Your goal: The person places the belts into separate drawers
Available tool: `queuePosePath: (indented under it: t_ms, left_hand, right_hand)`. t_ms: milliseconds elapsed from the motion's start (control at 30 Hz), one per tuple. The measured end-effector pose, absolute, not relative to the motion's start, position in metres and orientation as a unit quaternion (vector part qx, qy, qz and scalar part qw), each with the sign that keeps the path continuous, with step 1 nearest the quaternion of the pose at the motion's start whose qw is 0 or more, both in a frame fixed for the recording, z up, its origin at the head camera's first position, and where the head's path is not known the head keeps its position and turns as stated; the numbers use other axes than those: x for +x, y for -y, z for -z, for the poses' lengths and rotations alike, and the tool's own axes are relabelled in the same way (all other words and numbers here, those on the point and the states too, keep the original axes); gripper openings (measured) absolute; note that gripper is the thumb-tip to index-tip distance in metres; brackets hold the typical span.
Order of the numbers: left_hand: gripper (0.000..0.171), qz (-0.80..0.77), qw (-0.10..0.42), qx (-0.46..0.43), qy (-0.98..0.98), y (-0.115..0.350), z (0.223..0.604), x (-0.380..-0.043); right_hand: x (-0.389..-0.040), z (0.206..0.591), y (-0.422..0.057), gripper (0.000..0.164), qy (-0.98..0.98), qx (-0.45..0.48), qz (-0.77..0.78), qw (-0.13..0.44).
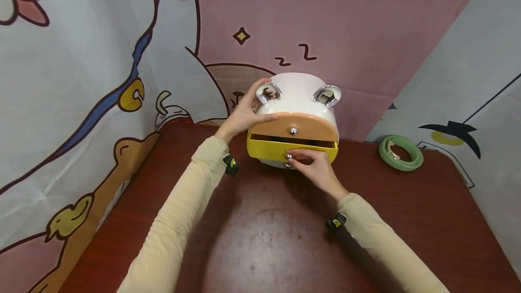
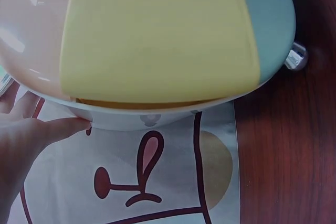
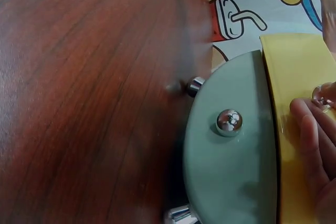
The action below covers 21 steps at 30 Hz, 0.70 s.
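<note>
A small white cabinet [image 1: 299, 87] with two silver ears and three drawers stands at the back of the table. Its yellow middle drawer [image 1: 266, 149] is pulled partway out, leaving a dark gap under the orange top drawer [image 1: 270, 126]. My left hand [image 1: 241, 115] holds the cabinet's upper left side, thumb toward the front and fingertips partly hidden by an ear. With thumb and fingers, my right hand [image 1: 316, 170] pinches the yellow drawer's silver knob [image 3: 319, 98]. Below, the green bottom drawer [image 3: 236, 166] is closed and has its own round knob [image 3: 229, 123].
On the right of the brown table [image 1: 260, 248] lies a rolled green belt [image 1: 400, 163] with a metal buckle. A cloth [image 1: 346, 26] printed with cartoon animals hangs right behind the cabinet and along the left side. Short silver feet [image 2: 297, 57] support the cabinet.
</note>
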State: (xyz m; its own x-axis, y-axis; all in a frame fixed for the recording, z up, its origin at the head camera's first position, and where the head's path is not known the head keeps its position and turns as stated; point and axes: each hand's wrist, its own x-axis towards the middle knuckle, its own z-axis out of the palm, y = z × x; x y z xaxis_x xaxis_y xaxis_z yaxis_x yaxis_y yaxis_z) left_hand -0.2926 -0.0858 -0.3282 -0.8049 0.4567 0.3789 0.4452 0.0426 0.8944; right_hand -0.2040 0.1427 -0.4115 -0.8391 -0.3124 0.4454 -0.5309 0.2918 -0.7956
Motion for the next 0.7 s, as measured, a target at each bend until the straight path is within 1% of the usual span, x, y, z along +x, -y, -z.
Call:
queuePosePath:
  t_ms: [200,500,600,700]
  left_hand:
    - [0.088,-0.622,0.004,0.315,-0.717,0.085,0.330,-0.294]
    - [0.088,-0.617,0.005,0.315,-0.721,0.084,0.329,-0.293]
    - [0.088,-0.616,0.003,0.311,-0.724,0.085,0.327,-0.293]
    - [0.087,-0.617,0.004,0.307,-0.725,0.085,0.327,-0.293]
  right_hand:
    - [-0.209,0.414,-0.144,0.023,0.791,0.267,-0.541,0.098]
    - [-0.221,0.421,-0.145,0.022,0.777,0.289,-0.544,0.126]
    - [-0.223,0.420,-0.145,0.022,0.777,0.286,-0.548,0.118]
    - [-0.226,0.417,-0.144,0.021,0.780,0.268,-0.558,0.095]
